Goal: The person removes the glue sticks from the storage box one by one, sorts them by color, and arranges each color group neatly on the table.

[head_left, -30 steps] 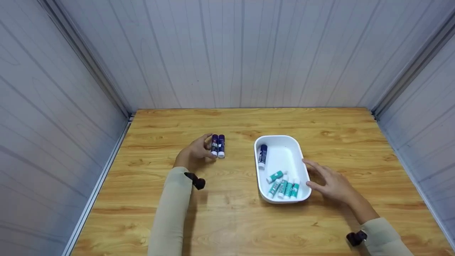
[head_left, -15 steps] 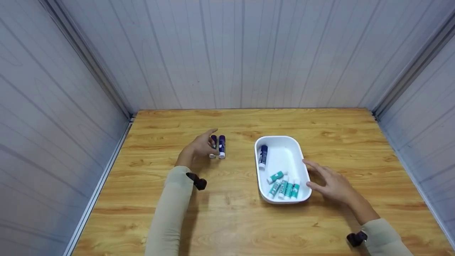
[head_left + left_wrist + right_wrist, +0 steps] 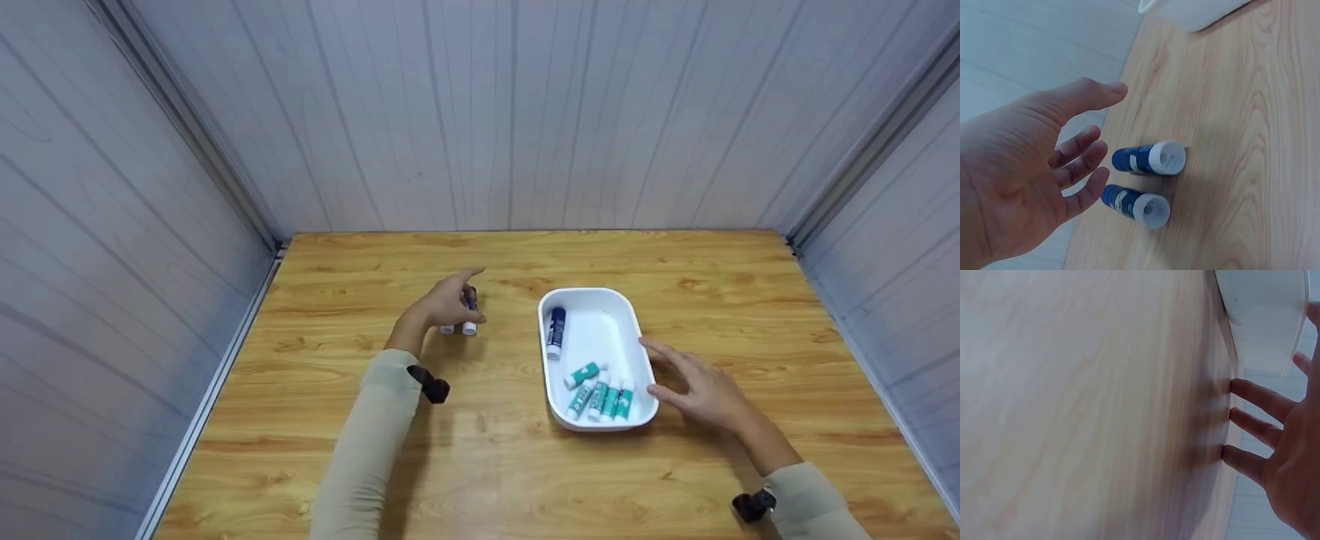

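Note:
Two dark blue glue sticks with white ends lie side by side on the table: one glue stick point(image 3: 1148, 158) nearer the tub, the other glue stick point(image 3: 1135, 206) farther from it. My left hand point(image 3: 444, 301) hovers over them, thumb and fingers spread apart with nothing between them; in the head view it covers most of both. My right hand point(image 3: 701, 386) is at the right side of a white plastic tub point(image 3: 606, 326), thumb and index finger at its rim. Inside the tub are a dark blue glue stick point(image 3: 556, 332) and several smaller green and white tubes point(image 3: 598, 400).
The wooden table point(image 3: 480, 465) extends around the tub. Pale panel walls point(image 3: 480, 112) enclose it at the back and both sides. In the left wrist view, part of the white tub point(image 3: 1196, 11) shows at the top.
My left hand has moved right, from beside the left glue stick to above the pair, its thumb now beyond the nearer one. My right hand and the tub have stayed in place.

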The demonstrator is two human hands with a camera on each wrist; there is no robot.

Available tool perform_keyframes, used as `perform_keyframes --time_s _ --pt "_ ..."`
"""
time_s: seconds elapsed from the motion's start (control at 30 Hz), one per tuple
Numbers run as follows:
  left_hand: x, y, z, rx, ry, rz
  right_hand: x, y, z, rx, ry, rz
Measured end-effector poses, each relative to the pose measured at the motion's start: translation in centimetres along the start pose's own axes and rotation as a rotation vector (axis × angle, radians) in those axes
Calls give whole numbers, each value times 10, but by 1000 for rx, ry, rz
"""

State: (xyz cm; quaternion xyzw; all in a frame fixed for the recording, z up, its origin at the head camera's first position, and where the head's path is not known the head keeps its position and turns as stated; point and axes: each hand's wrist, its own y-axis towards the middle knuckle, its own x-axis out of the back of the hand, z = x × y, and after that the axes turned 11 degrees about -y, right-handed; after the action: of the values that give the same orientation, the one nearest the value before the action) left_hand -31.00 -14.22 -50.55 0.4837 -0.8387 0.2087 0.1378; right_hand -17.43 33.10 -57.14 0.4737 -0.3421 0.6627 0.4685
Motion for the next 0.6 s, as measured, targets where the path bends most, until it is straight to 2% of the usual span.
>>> perform_keyframes --time_s 0.3,0.43,0.6 --pt "-17 10 -16 -23 -44 33 -1 0 -1 2 5 -5" --pt "-25 12 -27 -29 -33 46 -1 0 0 -1 4 -5" --pt "-36 15 -39 -71 -17 81 -1 1 1 6 1 -18"
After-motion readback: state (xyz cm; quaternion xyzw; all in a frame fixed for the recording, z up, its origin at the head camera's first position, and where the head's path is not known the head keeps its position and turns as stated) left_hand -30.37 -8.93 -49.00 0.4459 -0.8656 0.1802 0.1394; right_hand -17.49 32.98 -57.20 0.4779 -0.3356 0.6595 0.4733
